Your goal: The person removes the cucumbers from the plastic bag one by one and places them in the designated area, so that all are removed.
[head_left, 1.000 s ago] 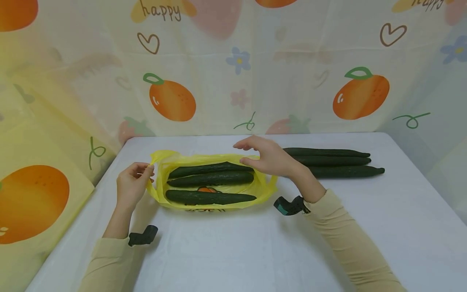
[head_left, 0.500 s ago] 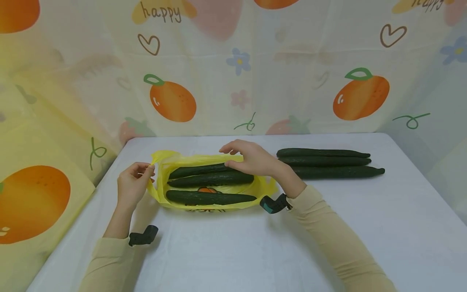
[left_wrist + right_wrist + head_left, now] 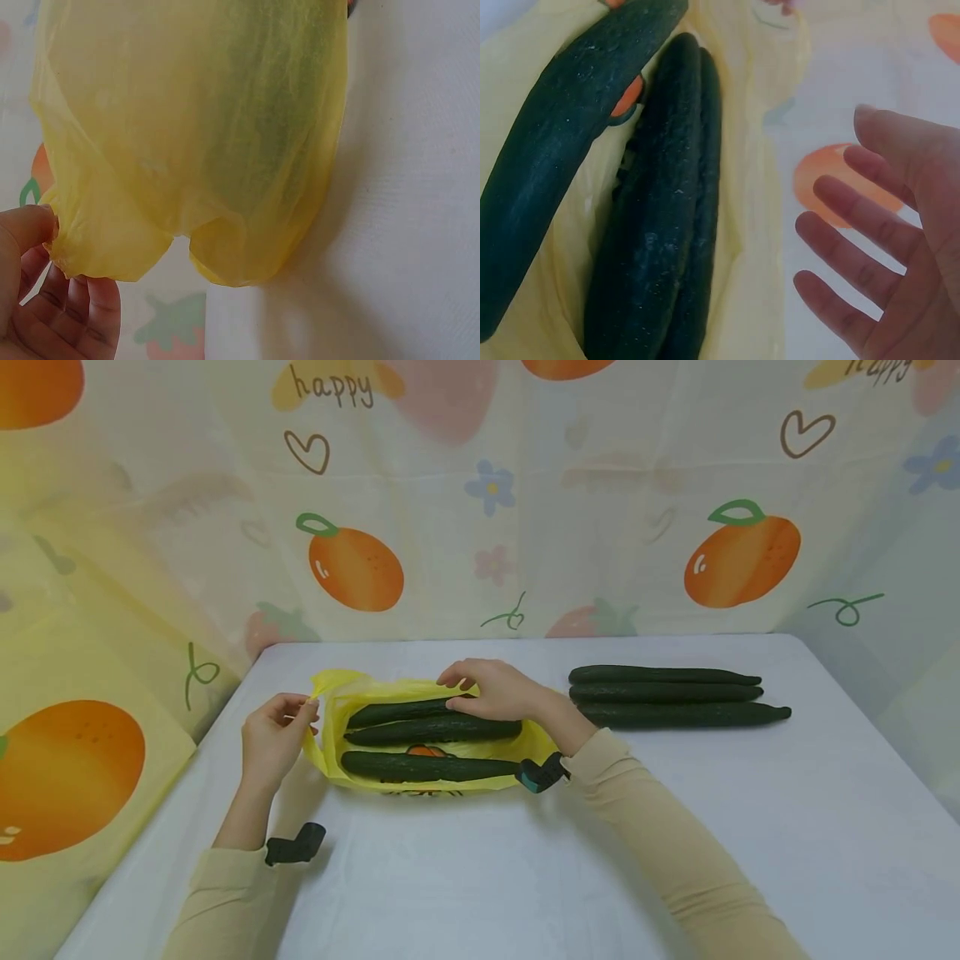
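A yellow plastic bag [image 3: 543, 742] lies opened out on the table with three dark green cucumbers [image 3: 431, 767] inside it. My left hand [image 3: 273, 739] pinches the bag's left edge between thumb and fingertips. In the left wrist view that hand [image 3: 56, 300] holds a corner of the thin bag [image 3: 120, 150], and a cucumber shows dimly through the film. My right hand [image 3: 495, 693] hovers over the far side of the bag, holding nothing. The right wrist view shows this hand [image 3: 885, 232] with its fingers spread, apart from the cucumbers [image 3: 652, 217].
Three more cucumbers [image 3: 675, 715] lie side by side at the back right of the white table [image 3: 450, 877]. A curtain [image 3: 585, 552] printed with oranges hangs behind the table's far edge. Dark wrist cameras [image 3: 296, 845] are strapped at both cuffs.
My right hand has moved left over the bag, away from the cucumbers at the right, which show more fully now. The left hand stays at the bag's edge.
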`<state>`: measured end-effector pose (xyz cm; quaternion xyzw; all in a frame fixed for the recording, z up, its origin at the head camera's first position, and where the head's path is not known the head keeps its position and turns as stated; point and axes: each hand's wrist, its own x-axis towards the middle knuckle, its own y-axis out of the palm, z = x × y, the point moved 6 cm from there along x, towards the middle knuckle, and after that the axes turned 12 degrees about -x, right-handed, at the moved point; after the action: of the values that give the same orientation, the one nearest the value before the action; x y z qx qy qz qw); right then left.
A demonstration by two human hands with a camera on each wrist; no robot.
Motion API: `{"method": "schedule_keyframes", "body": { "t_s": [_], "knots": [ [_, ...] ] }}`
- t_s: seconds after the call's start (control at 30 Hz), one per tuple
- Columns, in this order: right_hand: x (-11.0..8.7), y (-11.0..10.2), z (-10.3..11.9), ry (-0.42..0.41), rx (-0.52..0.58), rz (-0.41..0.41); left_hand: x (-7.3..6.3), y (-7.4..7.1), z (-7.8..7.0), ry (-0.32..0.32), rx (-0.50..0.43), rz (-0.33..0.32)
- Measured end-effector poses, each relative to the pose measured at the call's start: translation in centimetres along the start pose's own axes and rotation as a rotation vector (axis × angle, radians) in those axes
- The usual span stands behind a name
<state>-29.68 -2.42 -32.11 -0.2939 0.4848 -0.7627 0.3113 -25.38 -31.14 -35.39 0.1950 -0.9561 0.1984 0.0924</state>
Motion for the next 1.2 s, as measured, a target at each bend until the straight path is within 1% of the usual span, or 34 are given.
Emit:
{"method": "schedule_keyframes", "body": {
  "t_s": [0.23,0.4,0.57,0.73,0.87,1.0,1.2],
  "knots": [
    [0.9,1.0,-0.3,0.016,0.028,0.032,0.0,0.0,0.0,-0.007,0.001,-0.001],
    [1.5,1.7,-0.4,0.032,0.026,0.052,0.0,-0.1,0.0,0.002,0.006,-0.005],
    [1.9,2.5,-0.6,0.042,0.036,0.08,0.0,-0.1,0.0,0.01,-0.015,-0.004],
    [2.0,3.4,-0.8,0.056,0.045,0.112,0.0,-0.1,0.1,0.006,-0.032,0.004],
    [2.0,4.0,-0.8,0.053,0.052,0.121,0.0,-0.1,0.2,0.003,-0.034,0.006],
    [2.0,4.5,-0.8,0.044,0.042,0.128,0.0,-0.1,0.2,0.0,-0.036,0.007],
    [1.9,5.2,-1.1,0.065,0.022,0.147,0.1,-0.1,0.4,0.0,-0.034,0.01]
  ]
}}
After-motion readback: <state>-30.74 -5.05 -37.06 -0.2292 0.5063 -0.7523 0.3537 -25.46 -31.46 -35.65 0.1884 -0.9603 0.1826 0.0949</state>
